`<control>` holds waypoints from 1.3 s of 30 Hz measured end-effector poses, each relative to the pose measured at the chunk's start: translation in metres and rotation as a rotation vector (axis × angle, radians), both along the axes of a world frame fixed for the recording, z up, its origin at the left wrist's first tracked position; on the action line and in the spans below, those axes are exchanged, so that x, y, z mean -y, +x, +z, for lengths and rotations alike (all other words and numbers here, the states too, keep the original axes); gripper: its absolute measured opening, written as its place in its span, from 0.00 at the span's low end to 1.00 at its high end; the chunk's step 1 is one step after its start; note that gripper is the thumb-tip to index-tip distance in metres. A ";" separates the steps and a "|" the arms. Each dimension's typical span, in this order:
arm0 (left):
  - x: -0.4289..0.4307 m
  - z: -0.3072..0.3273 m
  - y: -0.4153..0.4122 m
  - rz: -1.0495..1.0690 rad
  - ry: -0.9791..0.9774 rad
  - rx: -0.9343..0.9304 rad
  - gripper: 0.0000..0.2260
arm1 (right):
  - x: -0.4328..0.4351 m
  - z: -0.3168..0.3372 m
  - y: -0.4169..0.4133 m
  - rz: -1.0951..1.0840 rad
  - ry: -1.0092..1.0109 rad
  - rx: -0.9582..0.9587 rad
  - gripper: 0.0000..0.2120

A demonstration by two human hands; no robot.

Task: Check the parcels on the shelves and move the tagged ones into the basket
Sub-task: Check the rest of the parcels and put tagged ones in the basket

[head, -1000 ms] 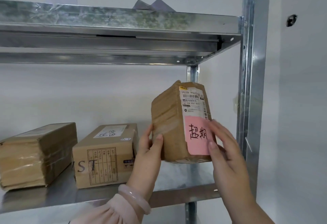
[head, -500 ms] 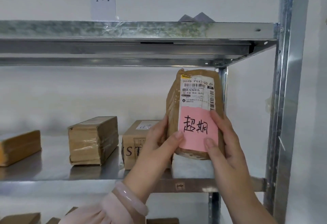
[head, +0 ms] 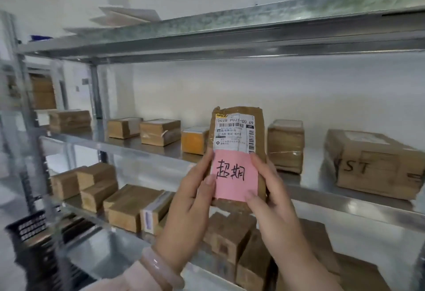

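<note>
Moved since earlier: tagged parcel (head: 236, 150) carried leftward, away from the rack's right-hand post, and now held before the middle stretch of the rack. The view has swung left with it, bringing the basket (head: 30, 228) into sight. The grip is unchanged.
Item in hand: 1 brown wrapped parcel, upright, with a white shipping label (head: 234, 134) on the upper face and a pink tag (head: 234, 175) with handwritten characters below it.
Location of item: off the shelving, in the air in front of the middle shelf (head: 142, 150), between the 2 hands.
Left hand (head: 190, 208): clamped on the parcel's left edge, thumb lying on the tag; pale bracelet (head: 161, 267) at the wrist.
Right hand (head: 269, 201): clamped on the right edge, thumb on the tag's lower right corner.
Basket: black, slatted, low at the far left near a rack post (head: 30, 111). It is blurred, so its contents cannot be told.
Done: 1 tagged parcel found and lifted clear.
Left: parcel not yet in the basket. The other boxes on the middle shelf and the lower-shelf parcels (head: 128, 205) are judged still to be checked; no second pink tag shows from this angle.
Edges: the middle shelf's front lip runs just behind the parcel, and the upper shelf (head: 230, 31) is well above. The post stands between the hands and the basket.
Open room: the aisle side looks free to the left and downward. The route is judged best kept in front of the post, not through the rack.
</note>
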State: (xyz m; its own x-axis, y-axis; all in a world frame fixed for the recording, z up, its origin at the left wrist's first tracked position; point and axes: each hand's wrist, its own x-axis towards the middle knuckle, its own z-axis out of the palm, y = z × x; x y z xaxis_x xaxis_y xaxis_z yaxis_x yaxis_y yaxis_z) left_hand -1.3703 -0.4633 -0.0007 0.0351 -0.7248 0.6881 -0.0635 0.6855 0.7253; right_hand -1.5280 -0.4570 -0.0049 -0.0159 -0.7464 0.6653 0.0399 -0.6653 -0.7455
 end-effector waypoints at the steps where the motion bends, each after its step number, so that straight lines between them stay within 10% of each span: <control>1: -0.003 -0.009 0.027 0.034 0.030 0.011 0.20 | 0.003 -0.009 0.025 0.034 0.034 -0.014 0.29; 14: -0.047 -0.117 0.296 0.467 0.371 0.112 0.41 | 0.030 -0.097 0.294 0.525 0.377 -0.160 0.32; 39: 0.128 -0.216 0.678 0.765 0.714 -0.257 0.31 | 0.280 -0.204 0.716 0.897 0.687 -0.527 0.28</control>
